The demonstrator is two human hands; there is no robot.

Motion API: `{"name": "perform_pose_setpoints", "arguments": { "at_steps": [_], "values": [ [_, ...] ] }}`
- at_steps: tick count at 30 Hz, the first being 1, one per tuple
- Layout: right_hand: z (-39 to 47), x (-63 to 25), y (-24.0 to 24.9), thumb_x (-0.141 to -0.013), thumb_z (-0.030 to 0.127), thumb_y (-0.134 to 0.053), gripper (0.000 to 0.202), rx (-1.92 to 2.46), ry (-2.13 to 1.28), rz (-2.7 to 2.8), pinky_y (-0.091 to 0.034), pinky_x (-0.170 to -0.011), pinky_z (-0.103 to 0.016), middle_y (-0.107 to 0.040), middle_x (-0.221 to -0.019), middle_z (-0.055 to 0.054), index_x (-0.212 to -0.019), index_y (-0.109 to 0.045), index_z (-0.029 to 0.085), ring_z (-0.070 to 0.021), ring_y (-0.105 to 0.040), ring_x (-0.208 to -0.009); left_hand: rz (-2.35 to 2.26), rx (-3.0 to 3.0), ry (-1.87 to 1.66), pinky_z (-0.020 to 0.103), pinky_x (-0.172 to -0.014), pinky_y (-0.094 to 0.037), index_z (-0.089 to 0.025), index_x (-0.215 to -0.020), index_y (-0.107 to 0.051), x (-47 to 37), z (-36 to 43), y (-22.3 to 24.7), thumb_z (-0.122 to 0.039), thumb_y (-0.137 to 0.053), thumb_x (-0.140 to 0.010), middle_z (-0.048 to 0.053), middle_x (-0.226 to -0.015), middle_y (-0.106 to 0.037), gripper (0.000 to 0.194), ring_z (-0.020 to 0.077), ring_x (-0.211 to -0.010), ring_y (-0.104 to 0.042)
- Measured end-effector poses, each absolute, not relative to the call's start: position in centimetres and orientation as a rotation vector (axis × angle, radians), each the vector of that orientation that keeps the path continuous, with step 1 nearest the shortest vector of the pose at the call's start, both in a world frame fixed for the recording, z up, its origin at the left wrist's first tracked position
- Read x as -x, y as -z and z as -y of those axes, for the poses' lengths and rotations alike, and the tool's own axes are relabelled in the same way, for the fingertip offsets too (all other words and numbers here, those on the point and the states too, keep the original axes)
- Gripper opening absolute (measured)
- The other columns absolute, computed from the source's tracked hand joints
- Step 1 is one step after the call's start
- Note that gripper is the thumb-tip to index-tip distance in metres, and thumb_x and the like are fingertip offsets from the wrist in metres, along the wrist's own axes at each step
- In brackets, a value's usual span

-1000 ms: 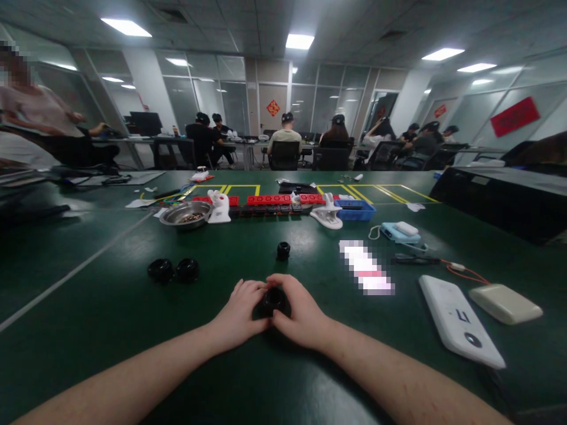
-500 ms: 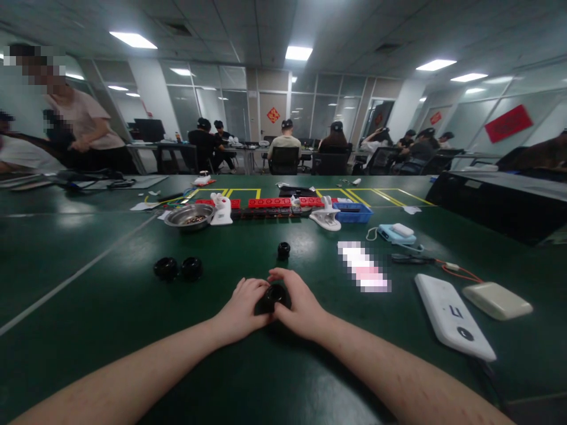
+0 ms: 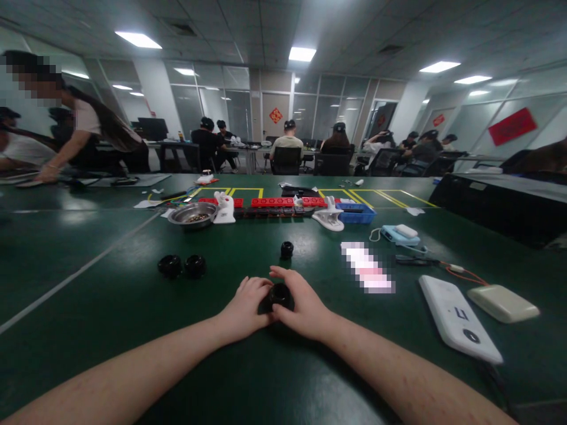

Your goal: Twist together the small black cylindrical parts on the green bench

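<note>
A glossy black round piece point(image 3: 280, 293) with a hollow in its top stands between my hands, low over the green table or on it. My left hand point(image 3: 248, 304) grips its left side, the fingers partly hidden behind it. From the right, my right hand point(image 3: 305, 302) curls around the same piece, thumb at the near side and fingers at the far side. A similar smaller-looking black piece point(image 3: 287, 249) sits just beyond my hands. Farther left, two more of them, one black piece point(image 3: 169, 266) and another point(image 3: 195, 267), stand side by side.
Across the table point(image 3: 230, 254) are a metal bowl point(image 3: 195, 221) with small bits, white stands point(image 3: 225, 209), red strips point(image 3: 272, 202) and a blue tray point(image 3: 357, 216). A white power bank point(image 3: 458, 319) and a cream case point(image 3: 504, 302) lie right. A person point(image 3: 84, 127) leans over at far left.
The person at the far left has bent down and stretched an arm to the table. My hands keep their hold on the black piece; the whole view has shifted slightly.
</note>
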State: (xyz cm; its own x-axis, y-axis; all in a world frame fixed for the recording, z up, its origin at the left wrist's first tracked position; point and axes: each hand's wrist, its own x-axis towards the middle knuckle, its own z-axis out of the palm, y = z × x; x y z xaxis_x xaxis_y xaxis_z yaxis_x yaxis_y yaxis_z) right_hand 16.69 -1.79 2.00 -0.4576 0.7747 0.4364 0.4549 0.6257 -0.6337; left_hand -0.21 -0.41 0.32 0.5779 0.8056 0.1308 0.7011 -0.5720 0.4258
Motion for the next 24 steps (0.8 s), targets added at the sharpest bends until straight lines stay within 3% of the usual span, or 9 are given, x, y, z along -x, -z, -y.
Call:
{"name": "perform_pose_setpoints", "arguments": {
  "at_steps": [3,7,8,10,12,14,17,19,24],
  "values": [
    [1.7,-16.8,-2.3,-0.064,0.016,-0.059,0.049,1.021,-0.532,2.129,-0.037,-0.088,-0.039,-0.052,-0.108,-0.008,-0.111,-0.044,0.018,-0.0213,-0.047,-0.101,-1.251,-2.475,-0.47,0.05,-0.099,-0.019,-0.02,-0.107,-0.048,0.2,0.4,-0.2,-0.038,-0.056,-0.07,0.007,-0.113,-0.048,0.042,0.0249,-0.109,-0.041],
    [1.2,-17.1,-2.7,-0.068,0.018,-0.061,0.029,1.051,-0.6,2.197,-0.044,-0.077,-0.033,-0.056,-0.093,-0.004,-0.096,-0.053,0.018,-0.0177,-0.053,-0.086,-1.424,-2.585,-0.8,0.056,-0.1,-0.007,-0.017,-0.125,-0.028,0.6,1.6,-1.1,-0.048,-0.058,-0.064,0.014,-0.127,-0.034,0.074,0.0319,-0.118,-0.03],
    [1.1,-17.2,-2.8,-0.068,0.019,-0.062,0.028,1.045,-0.62,2.205,-0.044,-0.076,-0.032,-0.056,-0.092,-0.004,-0.095,-0.054,0.018,-0.017,-0.053,-0.084,-1.362,-2.683,-0.911,0.055,-0.1,-0.004,-0.017,-0.123,-0.031,0.6,2.3,-1.5,-0.049,-0.057,-0.064,0.014,-0.126,-0.036,0.072,0.0327,-0.118,-0.03],
    [1.1,-17.1,-3.0,-0.068,0.019,-0.063,0.027,1.027,-0.652,2.209,-0.044,-0.076,-0.032,-0.057,-0.091,-0.003,-0.095,-0.055,0.018,-0.0163,-0.054,-0.084,-0.942,-2.913,-0.987,0.051,-0.1,-0.011,-0.024,-0.109,-0.046,0.5,3.9,-2.1,-0.047,-0.054,-0.069,0.008,-0.111,-0.051,0.047,0.0285,-0.107,-0.043],
    [1.2,-16.7,-3.1,-0.067,0.019,-0.065,0.029,1.004,-0.695,2.212,-0.044,-0.077,-0.031,-0.059,-0.091,-0.003,-0.095,-0.056,0.019,-0.0162,-0.055,-0.085,-0.377,-3.04,-0.65,0.039,-0.091,-0.031,-0.027,-0.094,-0.053,-0.1,5.7,-2.5,-0.037,-0.047,-0.078,0.001,-0.087,-0.061,0.019,0.0193,-0.086,-0.053],
    [1.6,-15.9,-3.2,-0.066,0.021,-0.067,0.032,0.966,-0.748,2.226,-0.045,-0.078,-0.031,-0.059,-0.092,-0.002,-0.096,-0.057,0.019,-0.0163,-0.056,-0.087,0.025,-3.084,-0.304,0.033,-0.07,-0.04,-0.023,-0.079,-0.055,-1.1,7.1,-2.3,-0.027,-0.047,-0.079,0.0,-0.068,-0.06,0.009,0.0157,-0.068,-0.054],
    [2.1,-13.7,-3.3,-0.065,0.023,-0.069,0.035,0.892,-0.792,2.271,-0.046,-0.076,-0.029,-0.06,-0.093,-0.002,-0.098,-0.057,0.02,-0.0161,-0.056,-0.088,-0.046,-3.097,-0.214,0.03,-0.051,-0.036,-0.019,-0.085,-0.055,-2.4,8.1,-1.7,-0.028,-0.054,-0.075,-0.001,-0.065,-0.058,0.013,0.0157,-0.06,-0.051],
    [2.2,-11.7,-3.2,-0.064,0.025,-0.069,0.037,0.837,-0.792,2.31,-0.046,-0.075,-0.028,-0.06,-0.093,-0.002,-0.099,-0.057,0.021,-0.0157,-0.057,-0.087,-0.084,-3.083,-0.211,0.029,-0.049,-0.036,-0.02,-0.088,-0.055,-2.8,8.1,-1.4,-0.028,-0.053,-0.075,-0.001,-0.065,-0.058,0.016,0.016,-0.06,-0.052],
    [0.8,-5.0,-2.9,-0.065,0.035,-0.068,0.038,0.7,-0.765,2.415,-0.046,-0.075,-0.027,-0.061,-0.096,-0.001,-0.1,-0.057,0.024,-0.016,-0.057,-0.089,-0.139,-3.014,-0.269,0.031,-0.072,-0.043,-0.019,-0.1,-0.055,-2.5,7.8,-1.8,-0.026,-0.047,-0.076,0.003,-0.087,-0.063,0.025,0.0215,-0.086,-0.056]
  ]
}}
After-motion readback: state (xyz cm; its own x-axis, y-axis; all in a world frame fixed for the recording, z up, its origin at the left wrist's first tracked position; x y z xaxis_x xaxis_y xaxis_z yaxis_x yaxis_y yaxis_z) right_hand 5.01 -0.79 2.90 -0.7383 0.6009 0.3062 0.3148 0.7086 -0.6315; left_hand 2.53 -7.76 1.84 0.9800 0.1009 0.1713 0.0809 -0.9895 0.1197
